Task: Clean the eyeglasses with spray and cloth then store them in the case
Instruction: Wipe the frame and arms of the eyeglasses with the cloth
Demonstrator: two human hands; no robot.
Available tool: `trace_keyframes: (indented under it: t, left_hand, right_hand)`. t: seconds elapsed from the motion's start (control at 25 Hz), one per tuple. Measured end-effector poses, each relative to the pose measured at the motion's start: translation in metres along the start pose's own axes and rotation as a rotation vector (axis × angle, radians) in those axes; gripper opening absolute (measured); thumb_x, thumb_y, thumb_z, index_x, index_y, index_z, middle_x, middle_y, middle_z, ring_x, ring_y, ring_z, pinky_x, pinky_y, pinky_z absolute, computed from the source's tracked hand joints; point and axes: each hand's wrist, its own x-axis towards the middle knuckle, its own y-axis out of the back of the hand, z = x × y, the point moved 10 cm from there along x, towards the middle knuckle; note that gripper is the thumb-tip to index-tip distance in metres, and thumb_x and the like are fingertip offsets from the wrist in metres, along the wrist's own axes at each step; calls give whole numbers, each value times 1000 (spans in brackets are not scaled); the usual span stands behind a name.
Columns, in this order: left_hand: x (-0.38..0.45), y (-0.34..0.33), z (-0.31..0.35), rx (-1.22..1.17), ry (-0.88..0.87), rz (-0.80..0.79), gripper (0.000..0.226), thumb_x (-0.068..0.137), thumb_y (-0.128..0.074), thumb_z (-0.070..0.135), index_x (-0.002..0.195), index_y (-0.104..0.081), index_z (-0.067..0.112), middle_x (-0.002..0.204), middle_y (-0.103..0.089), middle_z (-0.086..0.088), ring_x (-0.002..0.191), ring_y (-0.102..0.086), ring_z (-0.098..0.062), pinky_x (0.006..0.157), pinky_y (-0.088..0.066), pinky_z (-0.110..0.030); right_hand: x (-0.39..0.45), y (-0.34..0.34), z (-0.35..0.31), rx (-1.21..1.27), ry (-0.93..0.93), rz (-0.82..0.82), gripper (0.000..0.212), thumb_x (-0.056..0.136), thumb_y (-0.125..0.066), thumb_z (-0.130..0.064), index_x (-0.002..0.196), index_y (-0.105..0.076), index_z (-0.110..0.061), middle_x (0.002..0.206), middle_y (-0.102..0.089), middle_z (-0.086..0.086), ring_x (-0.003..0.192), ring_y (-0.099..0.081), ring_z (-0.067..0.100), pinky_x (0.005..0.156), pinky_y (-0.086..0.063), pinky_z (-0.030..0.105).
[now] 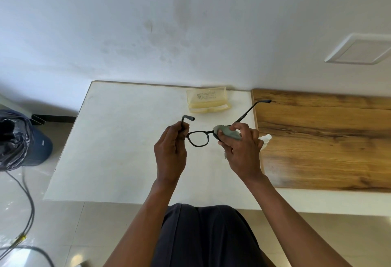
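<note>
left hand: fingers curled round the temple arm at the left end of the eyeglasses, closed grip, arm tip pokes up above the knuckles.
right hand: fingers and thumb pinch the cloth onto the right lens of the eyeglasses, closed grip on cloth and lens together.
eyeglasses: black frame, held up in the air between both hands, above the white table, temples unfolded; left lens bare and see-through, right lens covered.
right temple: sticks out from under the cloth, runs up and away toward the wooden top, tip over its near edge.
cloth: grey-green, zigzag edge, wrapped over the right lens; a small bit hangs below the right hand.
case: pale yellow, translucent, lid open, on the white table behind the eyeglasses, near the wall, well apart from both hands.
spray bottle: white, only the cap end shows just behind the right hand at the seam between white table and wooden top; mostly hidden, can't tell if upright or lying.
hidden: right lens and right rim behind cloth and fingers; print on case lid too small to read.
bin: dark, black bag liner, on the floor left of the white table.
cables: grey, on the floor left of the white table, cut off by the frame edge.
wall plate: white, square, on the wall above the wooden top.
</note>
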Motion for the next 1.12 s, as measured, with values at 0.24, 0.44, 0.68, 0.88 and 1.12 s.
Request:
trace_keyframes:
  t: [0.24, 0.44, 0.68, 0.88, 1.12]
  left_hand:
    - [-1, 1, -2, -12, 11, -3, 18, 83, -56, -13, 97, -64, -4, 89, -62, 1, 83, -59, 2, 77, -47, -8]
    - [-2, -3, 0, -11, -11, -14, 17, 83, -56, -12, 96, -64, -5, 89, -62, 2, 84, -59, -1, 78, -47, -8]
    - [-1, -3, 0, 5, -25, -17, 17, 83, -56, -12, 96, -64, -4, 89, -62, 2, 83, -59, -3, 78, -48, -8]
    - [-4, -1, -4, -14, 13, -8, 18, 84, -56, -13, 96, -65, -3, 89, -62, 2, 84, -59, -1, 77, -46, -7]
    - [-1, -1, -3, -13, -7, -18, 17, 84, -56, -12, 96, -64, -4, 90, -63, 1, 85, -59, -1, 78, -48, -8]
  right_hand:
    - [-4, 12, 1, -152, 12, 74, 28, 61, -85, -27, 85, -74, -15, 94, -65, 9, 92, -51, 29, 64, -41, 39]
    - [-2, -2, 8, -226, -70, -20, 41, 74, -74, -35, 108, -65, -14, 107, -58, 13, 94, -52, 35, 67, -36, 38]
    - [-2, -19, 10, -32, -110, -118, 37, 82, -67, -27, 119, -60, -33, 117, -49, 12, 102, -41, 33, 73, -26, 36]
    - [-3, -5, 8, 24, -94, 6, 23, 64, -83, -17, 84, -74, -21, 95, -60, 12, 84, -54, 35, 66, -31, 35]
    - [-2, 1, 12, -179, -102, 39, 35, 70, -77, -38, 97, -70, -16, 97, -60, 11, 86, -56, 34, 65, -42, 38]
